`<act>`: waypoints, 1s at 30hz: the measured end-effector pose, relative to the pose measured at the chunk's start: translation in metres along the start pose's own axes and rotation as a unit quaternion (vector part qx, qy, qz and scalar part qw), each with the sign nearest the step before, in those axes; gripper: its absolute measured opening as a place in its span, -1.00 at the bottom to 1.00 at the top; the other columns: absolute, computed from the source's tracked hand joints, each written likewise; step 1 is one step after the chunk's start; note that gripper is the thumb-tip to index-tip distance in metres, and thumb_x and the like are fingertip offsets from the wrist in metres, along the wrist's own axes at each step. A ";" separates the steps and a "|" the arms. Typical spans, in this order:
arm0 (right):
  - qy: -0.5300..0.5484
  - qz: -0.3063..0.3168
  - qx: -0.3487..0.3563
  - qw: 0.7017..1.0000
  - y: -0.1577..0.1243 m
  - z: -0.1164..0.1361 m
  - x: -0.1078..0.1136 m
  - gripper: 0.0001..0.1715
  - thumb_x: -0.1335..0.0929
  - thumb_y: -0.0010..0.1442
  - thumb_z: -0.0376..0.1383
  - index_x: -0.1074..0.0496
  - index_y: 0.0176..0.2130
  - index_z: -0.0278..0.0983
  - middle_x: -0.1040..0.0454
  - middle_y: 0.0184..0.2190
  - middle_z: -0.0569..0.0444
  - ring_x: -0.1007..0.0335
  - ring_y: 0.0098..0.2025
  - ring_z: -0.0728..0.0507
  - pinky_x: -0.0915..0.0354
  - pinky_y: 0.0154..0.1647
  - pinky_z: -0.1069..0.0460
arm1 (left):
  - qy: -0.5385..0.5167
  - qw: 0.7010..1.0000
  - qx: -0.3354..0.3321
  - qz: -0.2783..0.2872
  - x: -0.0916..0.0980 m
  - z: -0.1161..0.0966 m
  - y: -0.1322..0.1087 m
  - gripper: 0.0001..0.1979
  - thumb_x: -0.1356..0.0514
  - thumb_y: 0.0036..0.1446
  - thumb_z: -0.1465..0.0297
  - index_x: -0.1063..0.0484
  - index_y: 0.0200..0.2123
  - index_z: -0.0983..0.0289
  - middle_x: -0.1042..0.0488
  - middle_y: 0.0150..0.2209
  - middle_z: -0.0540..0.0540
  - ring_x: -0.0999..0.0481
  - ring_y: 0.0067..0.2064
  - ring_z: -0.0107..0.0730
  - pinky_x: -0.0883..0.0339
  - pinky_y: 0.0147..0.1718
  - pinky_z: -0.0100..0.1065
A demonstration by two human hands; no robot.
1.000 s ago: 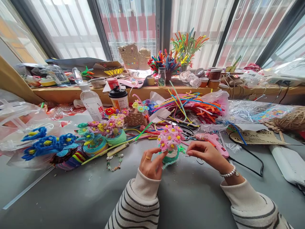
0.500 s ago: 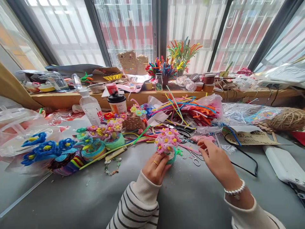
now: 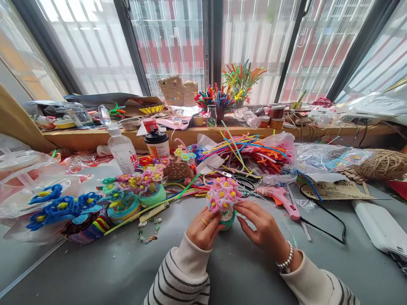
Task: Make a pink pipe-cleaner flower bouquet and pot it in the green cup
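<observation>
Pink fuzzy flowers with yellow centres (image 3: 223, 194) stand in a small teal and white pot (image 3: 227, 218) in front of me. My left hand (image 3: 203, 228), with a gold ring, grips the pot and lower flowers from the left. At the right side of the pot is my right hand (image 3: 262, 228), fingers apart and fingertips at or very near the flowers; whether they touch is unclear. A pink glue gun (image 3: 284, 201) lies on the grey table (image 3: 254, 275) beyond my right hand. Scissors (image 3: 235, 177) rest behind the flowers.
Blue flowers (image 3: 62, 205) and other potted flowers (image 3: 152, 182) stand left, near a bead bracelet (image 3: 149, 231) and a water bottle (image 3: 121, 148). Colourful pipe cleaners (image 3: 254, 148) lie behind. At right are a twine ball (image 3: 383, 164), a black cord and a white device (image 3: 380, 226).
My right hand has moved left and nearer to the flower pot, away from the glue gun, which is now more fully in view. My left hand stays on the pot.
</observation>
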State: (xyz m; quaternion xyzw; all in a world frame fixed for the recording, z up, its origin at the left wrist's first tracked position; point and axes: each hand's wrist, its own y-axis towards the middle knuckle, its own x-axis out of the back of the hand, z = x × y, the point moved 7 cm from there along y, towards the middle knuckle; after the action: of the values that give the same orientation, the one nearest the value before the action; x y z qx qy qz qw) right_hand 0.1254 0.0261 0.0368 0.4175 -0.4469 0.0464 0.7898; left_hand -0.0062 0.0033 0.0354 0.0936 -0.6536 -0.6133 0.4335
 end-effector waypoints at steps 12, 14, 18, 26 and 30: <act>-0.017 0.009 0.097 0.995 -0.002 0.019 -0.008 -0.62 -0.25 0.07 -0.27 -0.31 -0.10 -0.39 -0.38 -0.14 -0.08 -0.24 -0.07 -0.14 -0.22 -0.04 -0.07 | -0.063 0.995 -0.061 0.039 0.003 0.001 0.008 -0.85 -0.05 0.02 0.50 -0.36 -0.33 0.42 -0.51 -0.41 0.21 -0.48 -0.28 -0.25 -0.42 -0.31 -0.28; -0.021 0.007 0.105 0.994 -0.003 0.020 -0.008 -0.62 -0.25 0.07 -0.27 -0.31 -0.11 -0.39 -0.39 -0.15 -0.07 -0.26 -0.08 -0.13 -0.22 -0.04 -0.07 | -0.072 0.995 -0.059 0.038 0.003 0.001 0.008 -0.85 -0.04 0.04 0.50 -0.36 -0.33 0.42 -0.51 -0.42 0.21 -0.48 -0.30 -0.26 -0.43 -0.33 -0.29; -0.019 -0.008 0.099 0.995 0.000 0.022 -0.007 -0.66 -0.25 0.06 -0.29 -0.34 -0.15 -0.38 -0.42 -0.19 -0.06 -0.30 -0.12 -0.13 -0.24 -0.07 -0.07 | -0.085 0.994 -0.043 0.045 0.002 0.002 0.010 -0.85 -0.04 0.04 0.49 -0.37 -0.34 0.41 -0.52 -0.44 0.18 -0.49 -0.34 -0.29 -0.43 -0.34 -0.30; -0.002 -0.033 0.109 0.993 0.000 0.026 -0.008 -0.71 -0.27 0.06 -0.35 -0.34 -0.17 -0.37 -0.44 -0.25 -0.05 -0.30 -0.14 -0.12 -0.25 -0.09 -0.06 | -0.092 0.995 -0.034 0.033 0.004 0.003 0.010 -0.84 -0.07 0.02 0.45 -0.38 -0.35 0.41 -0.51 -0.42 0.20 -0.47 -0.29 -0.30 -0.39 -0.27 -0.29; 0.035 -0.051 0.091 0.994 0.002 0.021 -0.009 -0.76 -0.26 0.07 -0.40 -0.36 -0.20 -0.32 -0.45 -0.32 -0.02 -0.31 -0.21 -0.11 -0.28 -0.16 -0.04 | -0.119 0.992 -0.012 0.040 0.000 0.008 0.007 -0.86 -0.08 0.01 0.44 -0.40 -0.37 0.37 -0.50 -0.43 0.15 -0.48 -0.33 -0.33 -0.39 -0.28 -0.28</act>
State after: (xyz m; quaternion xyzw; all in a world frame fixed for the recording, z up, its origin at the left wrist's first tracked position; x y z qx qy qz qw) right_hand 0.1056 0.0153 0.0367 0.5075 -0.3912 0.0614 0.7653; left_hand -0.0089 0.0110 0.0431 -0.0113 -0.6964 -0.6098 0.3782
